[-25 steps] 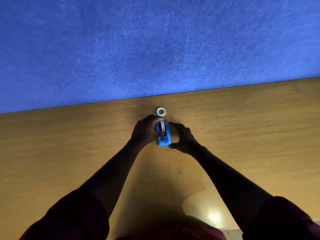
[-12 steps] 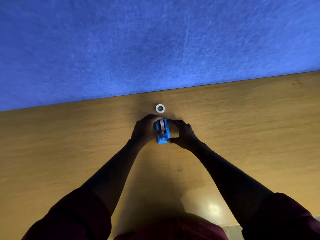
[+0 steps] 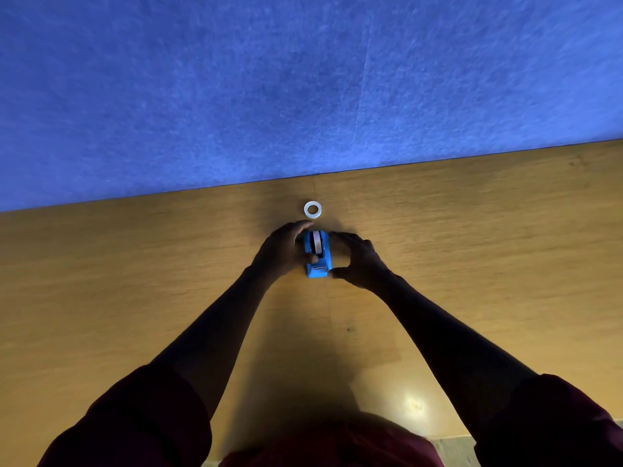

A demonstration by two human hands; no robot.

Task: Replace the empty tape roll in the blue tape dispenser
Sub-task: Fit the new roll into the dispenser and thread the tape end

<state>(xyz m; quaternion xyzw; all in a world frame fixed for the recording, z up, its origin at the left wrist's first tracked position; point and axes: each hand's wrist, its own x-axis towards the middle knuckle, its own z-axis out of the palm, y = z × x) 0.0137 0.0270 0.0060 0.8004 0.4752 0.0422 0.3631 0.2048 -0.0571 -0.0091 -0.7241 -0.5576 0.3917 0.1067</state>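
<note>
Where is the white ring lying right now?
In the head view the white ring lies flat on the wooden table, just beyond the blue tape dispenser and apart from it, near the blue wall.

Office; wooden desk (image 3: 472, 251); blue felt partition (image 3: 236, 96).

Glossy wood table (image 3: 135, 281); matt felt-like blue wall (image 3: 236, 79).

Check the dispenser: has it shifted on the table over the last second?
No. The dispenser keeps the same spot just on the near side of the ring; only the camera view drifted slightly.
</note>
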